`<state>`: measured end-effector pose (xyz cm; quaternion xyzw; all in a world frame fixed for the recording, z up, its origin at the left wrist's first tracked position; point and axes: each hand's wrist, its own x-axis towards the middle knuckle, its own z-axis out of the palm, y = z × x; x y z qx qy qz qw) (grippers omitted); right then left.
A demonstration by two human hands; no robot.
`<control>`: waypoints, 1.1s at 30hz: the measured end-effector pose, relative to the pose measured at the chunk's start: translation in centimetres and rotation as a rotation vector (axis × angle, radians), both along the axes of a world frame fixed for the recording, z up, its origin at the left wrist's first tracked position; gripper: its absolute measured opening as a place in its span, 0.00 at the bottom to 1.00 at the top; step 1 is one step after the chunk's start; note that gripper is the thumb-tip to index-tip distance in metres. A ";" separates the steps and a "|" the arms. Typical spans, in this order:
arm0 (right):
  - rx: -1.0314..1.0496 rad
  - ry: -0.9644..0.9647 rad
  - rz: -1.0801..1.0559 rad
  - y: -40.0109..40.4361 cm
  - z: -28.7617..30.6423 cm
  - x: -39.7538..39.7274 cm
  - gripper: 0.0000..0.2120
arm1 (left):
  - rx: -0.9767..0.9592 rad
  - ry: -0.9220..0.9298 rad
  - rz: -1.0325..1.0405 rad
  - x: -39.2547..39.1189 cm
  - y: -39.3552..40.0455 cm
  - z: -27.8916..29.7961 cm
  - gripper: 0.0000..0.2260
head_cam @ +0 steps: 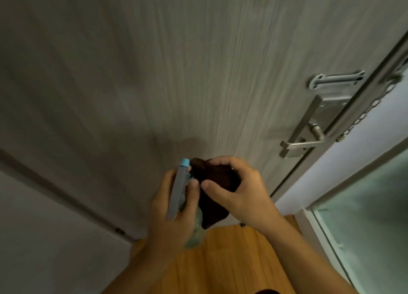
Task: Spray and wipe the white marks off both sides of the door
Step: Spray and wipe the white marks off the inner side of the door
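A grey wood-grain door [176, 72] is filling the far view, its metal lever handle [302, 142] sitting at the right. Near its lower part, the left hand [170, 207] is curling its fingers round a spray bottle [178, 187], while the right hand [238, 192] is pinching a dark brown cloth [215, 196] just beside it.

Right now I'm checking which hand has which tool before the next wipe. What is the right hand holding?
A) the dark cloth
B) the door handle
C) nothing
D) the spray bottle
A: the right hand has its fingers curled round the dark cloth, while the left hand holds the spray bottle; the door handle is untouched.
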<state>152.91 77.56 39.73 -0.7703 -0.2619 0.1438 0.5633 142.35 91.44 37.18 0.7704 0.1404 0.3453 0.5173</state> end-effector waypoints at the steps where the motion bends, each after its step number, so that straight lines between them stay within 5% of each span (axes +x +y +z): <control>1: 0.015 0.044 0.054 -0.5 1.3 -1.0 0.23 | -0.028 0.006 0.001 -0.7 -0.3 1.4 0.09; 7: 0.078 0.123 0.206 -4.0 5.8 -4.0 0.36 | -0.006 0.016 -0.046 -3.5 -1.6 6.9 0.07; 17: 0.019 -0.180 0.290 -10.8 6.6 0.4 0.27 | -0.127 -0.010 -0.016 -2.8 -10.2 9.3 0.10; 24: 0.258 0.274 0.532 -16.8 7.4 2.1 0.24 | -0.201 -0.065 0.008 -0.1 -17.8 9.5 0.09; 33: 0.161 0.022 0.211 -19.7 6.9 1.7 0.34 | -0.057 -0.019 0.021 0.9 -20.4 8.9 0.11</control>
